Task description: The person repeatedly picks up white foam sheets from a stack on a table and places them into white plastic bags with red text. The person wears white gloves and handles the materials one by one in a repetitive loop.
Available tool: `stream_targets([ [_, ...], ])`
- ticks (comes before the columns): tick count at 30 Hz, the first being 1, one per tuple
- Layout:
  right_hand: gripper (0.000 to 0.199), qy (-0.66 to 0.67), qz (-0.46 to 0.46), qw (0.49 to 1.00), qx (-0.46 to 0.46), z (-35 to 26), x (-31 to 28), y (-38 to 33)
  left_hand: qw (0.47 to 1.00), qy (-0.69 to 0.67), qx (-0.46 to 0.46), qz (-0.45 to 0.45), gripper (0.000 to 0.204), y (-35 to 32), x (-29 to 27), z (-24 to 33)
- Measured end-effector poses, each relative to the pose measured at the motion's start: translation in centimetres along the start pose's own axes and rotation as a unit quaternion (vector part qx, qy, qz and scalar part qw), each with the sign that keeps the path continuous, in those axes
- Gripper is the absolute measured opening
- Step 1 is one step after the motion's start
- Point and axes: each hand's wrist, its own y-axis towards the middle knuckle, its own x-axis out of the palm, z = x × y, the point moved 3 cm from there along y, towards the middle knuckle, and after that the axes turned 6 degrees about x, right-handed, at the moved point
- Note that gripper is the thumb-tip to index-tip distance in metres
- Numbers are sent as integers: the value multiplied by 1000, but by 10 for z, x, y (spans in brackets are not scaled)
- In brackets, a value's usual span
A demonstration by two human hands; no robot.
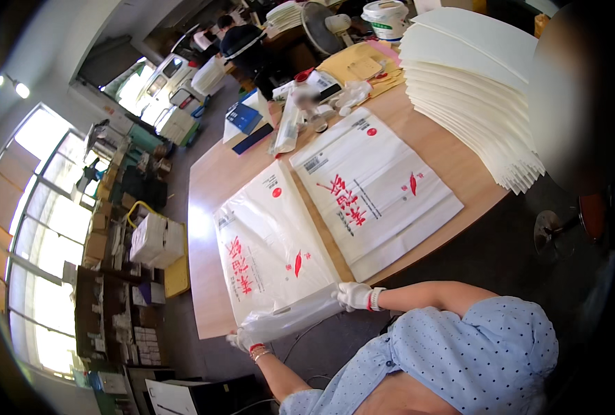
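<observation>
A clear plastic bag (273,235) printed in red, with a white stack of sheets inside, lies on the table in front of me. Its loose end (290,319) hangs past the near table edge. My left hand (240,339), in a white glove, is closed on the left corner of that end. The right corner is gripped by my right hand (354,296), also gloved in white. Close by on the right lies a flat pile of similar printed bags (383,190). The fingertips of both hands are small in view.
Tall fanned stacks of white sheets (466,90) stand at the table's right. At its far side are a blue box (243,117), a fan (323,28), a white bucket (386,19) and yellow paper (352,66). A person (243,52) is in the background. A cart (176,256) stands left.
</observation>
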Motion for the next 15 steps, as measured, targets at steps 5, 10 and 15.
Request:
stream_targets([
  [5, 40, -138, -95, 985, 40, 37, -45, -54, 887, -167, 369, -222, 22, -151, 30, 165],
  [10, 36, 7, 92, 991, 93, 93, -127, -139, 647, -288, 521, -476, 25, -370, 61, 290],
  [15, 32, -15, 247, 963, 109, 105, -175, -216, 698, -120, 513, -484, 18, -426, 126, 285],
])
